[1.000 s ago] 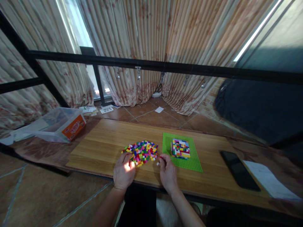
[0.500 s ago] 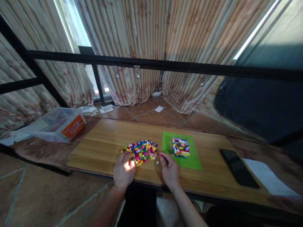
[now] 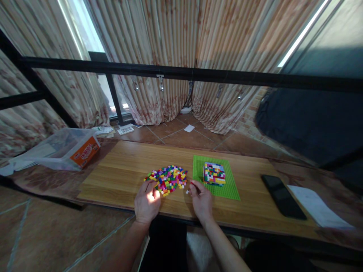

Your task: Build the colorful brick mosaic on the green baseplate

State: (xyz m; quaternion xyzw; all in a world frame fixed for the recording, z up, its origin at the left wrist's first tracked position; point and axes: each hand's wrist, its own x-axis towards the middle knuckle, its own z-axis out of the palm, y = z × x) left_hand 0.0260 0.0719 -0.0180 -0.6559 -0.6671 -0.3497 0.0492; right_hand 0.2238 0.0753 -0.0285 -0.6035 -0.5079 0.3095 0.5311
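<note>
A pile of small multicoloured building bricks lies spread on the wooden tabletop. My left hand rests at the pile's near left edge, fingers curled together; what they hold, if anything, is hidden. Just right of the pile, my right hand pinches a small red brick between thumb and fingertips. A loose white brick lies on the wood by my right thumb. Behind that hand, a block built of mixed-colour bricks stands on a green baseplate.
A black phone and a white paper sheet lie to the right. On the left stands a clear plastic bin with an orange label. A black rail crosses in front of the curtains.
The view has shifted slightly, so everything sits a little higher and further left. Both hands keep nearly the same places and grips; the bricks look unmoved.
</note>
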